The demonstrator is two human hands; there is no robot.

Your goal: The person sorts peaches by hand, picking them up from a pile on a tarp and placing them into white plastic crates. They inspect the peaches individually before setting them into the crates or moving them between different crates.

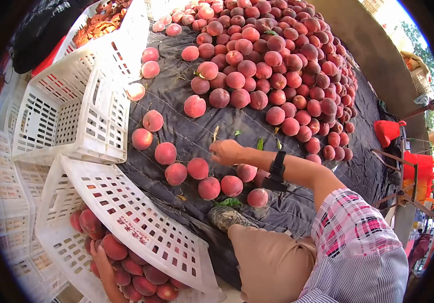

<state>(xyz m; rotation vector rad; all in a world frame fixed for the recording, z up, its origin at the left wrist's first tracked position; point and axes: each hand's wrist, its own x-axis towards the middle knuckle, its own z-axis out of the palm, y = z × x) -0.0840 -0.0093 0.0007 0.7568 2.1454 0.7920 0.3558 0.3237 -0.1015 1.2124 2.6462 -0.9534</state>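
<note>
Fingers of the right hand [226,151] were curled loosely together over the dark cloth [169,96], beyond the tilted white crate [141,230], with no peach visible in them. The left hand [105,272] was inside that crate, against the crated peaches [114,247]; whether its fingers were spread or pinching could not be told. Loose peaches [166,153] lay outside the crate, near its slatted wall, and the large heap [277,60] farther from it. Such fruit probably bruised easily, so good handling called for cupping each peach with soft, rounded fingers, keeping nails off the skin, and avoiding any knock against the crate's hard rim.
</note>
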